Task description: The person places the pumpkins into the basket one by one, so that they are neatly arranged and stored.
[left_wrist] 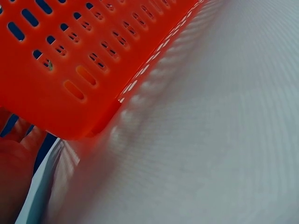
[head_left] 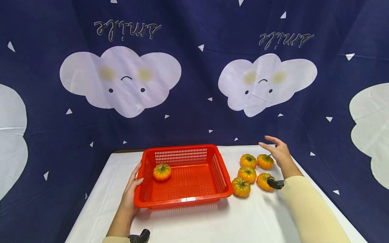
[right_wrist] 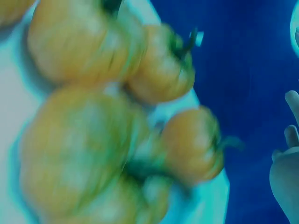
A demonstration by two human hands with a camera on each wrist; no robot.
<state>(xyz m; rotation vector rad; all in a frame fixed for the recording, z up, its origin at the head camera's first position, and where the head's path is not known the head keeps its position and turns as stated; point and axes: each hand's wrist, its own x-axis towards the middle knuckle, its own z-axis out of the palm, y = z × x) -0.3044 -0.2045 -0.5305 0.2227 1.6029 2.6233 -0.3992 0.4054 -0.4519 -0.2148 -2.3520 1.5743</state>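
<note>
One miniature pumpkin (head_left: 162, 172) sits inside a red plastic basket (head_left: 182, 201), toward its left side, while five more orange-and-green pumpkins (head_left: 247, 174) cluster outside it on a white-covered table (head_left: 194, 227), to the basket's right. The count suggests work at an early stage: one pumpkin in, five apparently left to bring across, with ample bare floor in the basket. The person's left hand (head_left: 130, 192) rests against the basket's left side, fingers loosely extended along the outer wall rather than clenched. The right hand (head_left: 281, 154) hovers beside the far right pumpkin, thumb and fingers spread apart, grasping nothing. The nearest pumpkin lies just beside the basket's right rim; whether they touch cannot be told. Behind, a navy curtain (head_left: 199, 101) carries white clouds and the word "smile," upside down.
</note>
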